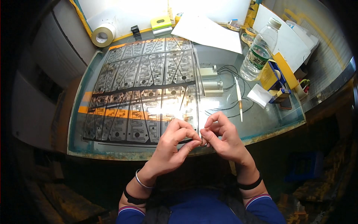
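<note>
My left hand [177, 141] and my right hand [222, 137] meet above the front edge of a glass-topped light table [257, 132]. Thumbs and fingertips of both are pinched together, almost touching each other. Something small and dark shows between the fingertips, too little of it to name. Just beyond and to the left lies a large transparent film sheet [140, 128] with dark circuit-like patterns and black dividing lines. Its lower right corner is close to the fingertips, partly hidden by my left hand; whether they touch it I cannot tell.
Right of the film lie a white pen-like tool [238, 95], light tubes with cables [212, 86] and a folded white paper piece [260, 95]. A water bottle [260, 52] and a blue tape dispenser [279, 80] stand farther right. At the back are a tape roll [103, 35] and a white sheet [212, 33].
</note>
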Available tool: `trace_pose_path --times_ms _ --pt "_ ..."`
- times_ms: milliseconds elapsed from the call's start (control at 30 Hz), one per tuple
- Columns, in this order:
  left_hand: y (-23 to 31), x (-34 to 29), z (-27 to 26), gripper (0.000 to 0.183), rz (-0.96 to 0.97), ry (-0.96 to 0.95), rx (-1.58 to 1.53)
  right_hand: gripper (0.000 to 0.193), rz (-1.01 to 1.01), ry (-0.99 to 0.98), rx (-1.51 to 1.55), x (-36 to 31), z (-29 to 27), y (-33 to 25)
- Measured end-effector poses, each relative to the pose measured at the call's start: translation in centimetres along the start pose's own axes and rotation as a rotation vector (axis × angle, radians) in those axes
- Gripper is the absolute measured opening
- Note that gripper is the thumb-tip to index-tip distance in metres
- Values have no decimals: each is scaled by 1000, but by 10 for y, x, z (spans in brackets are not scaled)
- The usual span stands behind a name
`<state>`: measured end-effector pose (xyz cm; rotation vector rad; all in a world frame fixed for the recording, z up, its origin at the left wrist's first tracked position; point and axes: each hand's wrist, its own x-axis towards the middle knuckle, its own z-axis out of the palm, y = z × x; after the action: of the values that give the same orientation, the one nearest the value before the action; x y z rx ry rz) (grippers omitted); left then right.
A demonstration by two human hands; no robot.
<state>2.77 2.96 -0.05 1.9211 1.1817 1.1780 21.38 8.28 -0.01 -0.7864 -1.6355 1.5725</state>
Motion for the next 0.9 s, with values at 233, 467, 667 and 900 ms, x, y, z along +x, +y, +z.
trace_pose_path --times_ms 233,467,667,900 --pt "0 -1 1 32 -115 178 -198 8 2 -2 41 0 -2 2" --pt "0 -1 3 21 -63 76 -78 12 -13 15 -13 0 -1 3" --pt "0 -1 4 15 -35 68 -47 19 -58 4 -212 1 0 1" --pt "3 1 6 13 29 50 90 16 -115 -7 -248 1 2 5"
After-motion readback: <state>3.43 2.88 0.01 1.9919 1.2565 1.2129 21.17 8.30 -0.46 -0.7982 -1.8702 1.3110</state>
